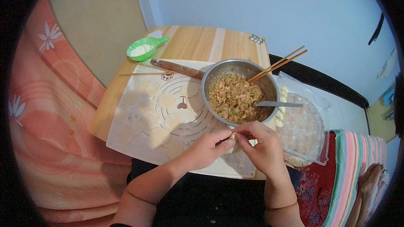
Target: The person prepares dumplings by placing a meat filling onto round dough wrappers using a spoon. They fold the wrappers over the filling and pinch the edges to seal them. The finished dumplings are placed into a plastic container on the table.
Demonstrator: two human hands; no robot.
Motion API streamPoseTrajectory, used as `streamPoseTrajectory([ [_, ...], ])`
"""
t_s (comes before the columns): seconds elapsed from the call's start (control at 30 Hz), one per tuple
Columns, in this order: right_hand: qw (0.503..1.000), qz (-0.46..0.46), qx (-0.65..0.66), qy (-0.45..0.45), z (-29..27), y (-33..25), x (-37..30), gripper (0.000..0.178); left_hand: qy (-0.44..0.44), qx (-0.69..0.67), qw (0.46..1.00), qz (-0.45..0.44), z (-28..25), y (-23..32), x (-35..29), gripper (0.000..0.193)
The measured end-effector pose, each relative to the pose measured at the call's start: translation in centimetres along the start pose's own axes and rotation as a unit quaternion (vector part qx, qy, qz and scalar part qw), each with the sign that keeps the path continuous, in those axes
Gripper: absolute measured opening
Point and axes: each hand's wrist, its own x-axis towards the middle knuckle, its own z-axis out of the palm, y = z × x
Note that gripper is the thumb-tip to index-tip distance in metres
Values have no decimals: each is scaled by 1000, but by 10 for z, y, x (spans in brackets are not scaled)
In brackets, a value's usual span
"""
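Just in front of the steel bowl (240, 92) of minced filling, above the near edge of the white pastry mat (139, 141), your two hands meet around one dumpling (232, 140). Your left hand (208, 148) cups it from below and from the left, fingers curled closed on it; your right hand (264, 147) pinches its top edge between thumb and fingertips. I judge that you are at the sealing step: the wrapper seems already folded over the filling and you press the seam shut. The next move probably calls for small, even pinches along the seam, with the left hand turning the dumpling a little. Most of the dumpling is hidden by your fingers, so its long axis is hard to tell; it seems to run roughly left to right between the hands, seam upward. Round wrappers (167, 100) wait on the mat, and finished dumplings (281, 109) lie on the clear tray (313, 101) to the right of the desk (198, 42).
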Motion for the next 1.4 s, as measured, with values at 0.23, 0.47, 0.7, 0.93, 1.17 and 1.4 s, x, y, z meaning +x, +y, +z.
streamPoseTrajectory([
  [0.23,997,-27,-33,56,0,-1,-5,20,-38,-168,984,-39,-13,-7,0,30],
  [0.47,954,-80,-230,-176,16,40,-40,41,20,-425,900,-90,-44,-14,-22,44],
  [0.7,950,-150,-202,-183,56,58,-42,45,22,-454,884,-111,-38,-36,-32,45],
  [0.93,977,-47,-150,-142,48,52,-34,26,1,-419,899,-124,-29,-40,-31,40],
  [1.17,964,176,191,-63,54,53,-24,21,-28,-219,972,-76,-11,-47,-28,33],
  [1.4,993,76,14,-88,48,36,-16,17,-41,-35,998,-35,0,-57,-23,25],
])
